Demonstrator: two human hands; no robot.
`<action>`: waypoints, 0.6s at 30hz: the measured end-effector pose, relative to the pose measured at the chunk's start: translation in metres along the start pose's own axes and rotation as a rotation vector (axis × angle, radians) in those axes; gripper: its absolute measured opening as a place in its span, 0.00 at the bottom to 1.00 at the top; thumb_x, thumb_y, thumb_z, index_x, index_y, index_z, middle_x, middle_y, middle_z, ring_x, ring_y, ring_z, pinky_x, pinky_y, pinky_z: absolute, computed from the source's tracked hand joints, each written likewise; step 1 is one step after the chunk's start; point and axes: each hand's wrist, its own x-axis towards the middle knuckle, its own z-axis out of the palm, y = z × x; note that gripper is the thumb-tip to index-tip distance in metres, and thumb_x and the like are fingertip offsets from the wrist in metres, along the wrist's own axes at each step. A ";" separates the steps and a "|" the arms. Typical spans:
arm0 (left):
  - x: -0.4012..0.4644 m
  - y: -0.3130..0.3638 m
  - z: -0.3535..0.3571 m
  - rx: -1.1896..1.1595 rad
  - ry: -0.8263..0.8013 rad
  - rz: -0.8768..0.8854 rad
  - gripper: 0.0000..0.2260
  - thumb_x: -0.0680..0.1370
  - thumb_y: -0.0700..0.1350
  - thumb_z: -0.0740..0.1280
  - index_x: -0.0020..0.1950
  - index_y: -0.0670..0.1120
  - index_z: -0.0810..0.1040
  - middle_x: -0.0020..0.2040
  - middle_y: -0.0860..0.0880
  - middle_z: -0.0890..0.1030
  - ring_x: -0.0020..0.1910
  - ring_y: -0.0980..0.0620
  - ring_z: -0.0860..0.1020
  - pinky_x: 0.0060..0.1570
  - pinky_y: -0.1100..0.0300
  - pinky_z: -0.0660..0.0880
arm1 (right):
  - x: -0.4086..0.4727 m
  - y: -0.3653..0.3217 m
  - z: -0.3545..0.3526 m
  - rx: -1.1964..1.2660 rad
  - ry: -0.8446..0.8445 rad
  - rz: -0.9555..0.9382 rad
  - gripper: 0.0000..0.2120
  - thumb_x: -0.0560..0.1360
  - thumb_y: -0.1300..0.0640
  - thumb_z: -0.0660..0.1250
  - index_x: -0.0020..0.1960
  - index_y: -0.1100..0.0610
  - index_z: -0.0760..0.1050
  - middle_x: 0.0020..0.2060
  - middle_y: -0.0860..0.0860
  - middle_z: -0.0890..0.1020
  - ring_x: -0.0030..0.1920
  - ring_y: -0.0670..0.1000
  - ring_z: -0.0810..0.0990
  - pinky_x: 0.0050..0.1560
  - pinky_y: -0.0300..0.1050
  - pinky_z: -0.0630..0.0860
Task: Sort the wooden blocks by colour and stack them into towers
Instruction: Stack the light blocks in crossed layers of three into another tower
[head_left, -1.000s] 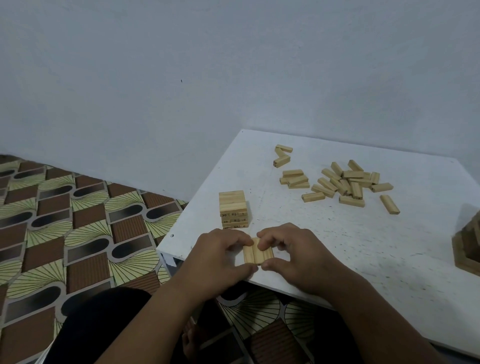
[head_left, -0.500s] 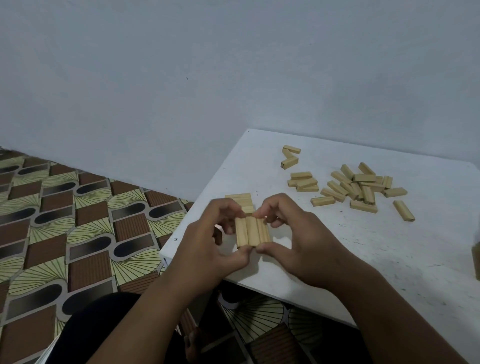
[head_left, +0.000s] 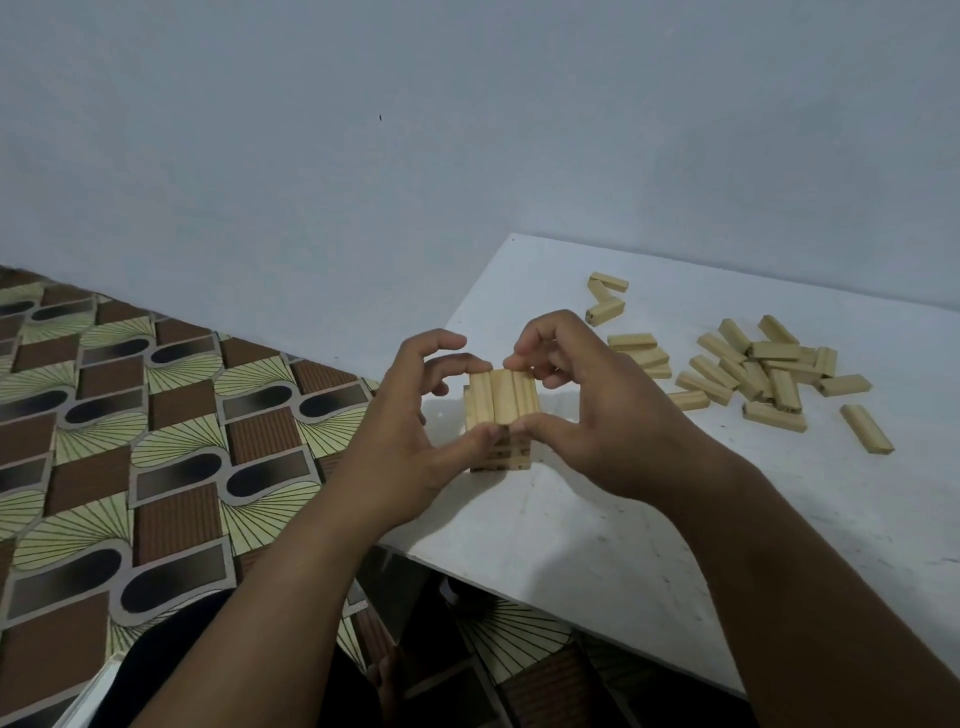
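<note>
Three pale wooden blocks (head_left: 503, 396) lie side by side as one flat layer on top of a short pale tower (head_left: 506, 454) near the white table's left edge. My left hand (head_left: 415, 431) pinches the layer's left side between thumb and fingers. On the right side, my right hand (head_left: 587, 410) does the same. Whether the layer rests fully on the tower I cannot tell. A loose heap of pale blocks (head_left: 753, 369) lies further back on the table.
The white table (head_left: 649, 530) ends just left of the tower, with patterned floor (head_left: 156, 441) beyond and below. A plain wall stands behind. A single block (head_left: 866, 428) lies apart at the right. My dark-clothed lap shows at the bottom.
Both hands lifted the three-block layer from the table's near edge and carried it away from me onto the top of the short tower.
</note>
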 end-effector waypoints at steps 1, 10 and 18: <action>0.002 -0.002 0.001 0.004 -0.006 -0.008 0.31 0.72 0.46 0.76 0.66 0.63 0.61 0.61 0.68 0.75 0.58 0.63 0.71 0.49 0.65 0.67 | 0.002 0.002 0.002 0.004 0.005 0.002 0.24 0.72 0.56 0.76 0.57 0.40 0.64 0.58 0.40 0.79 0.59 0.42 0.75 0.58 0.41 0.74; 0.009 -0.013 -0.002 0.026 -0.026 -0.039 0.32 0.72 0.47 0.76 0.68 0.60 0.59 0.60 0.68 0.75 0.59 0.62 0.71 0.50 0.63 0.67 | 0.010 0.011 0.012 -0.001 0.001 0.003 0.26 0.70 0.55 0.77 0.58 0.40 0.65 0.57 0.40 0.79 0.59 0.44 0.76 0.59 0.42 0.75; 0.010 -0.014 -0.001 0.029 -0.027 -0.056 0.33 0.72 0.51 0.75 0.69 0.60 0.58 0.61 0.68 0.75 0.59 0.62 0.71 0.50 0.63 0.67 | 0.012 0.011 0.011 -0.030 -0.021 -0.002 0.27 0.70 0.55 0.77 0.61 0.42 0.65 0.59 0.42 0.79 0.60 0.44 0.76 0.58 0.39 0.75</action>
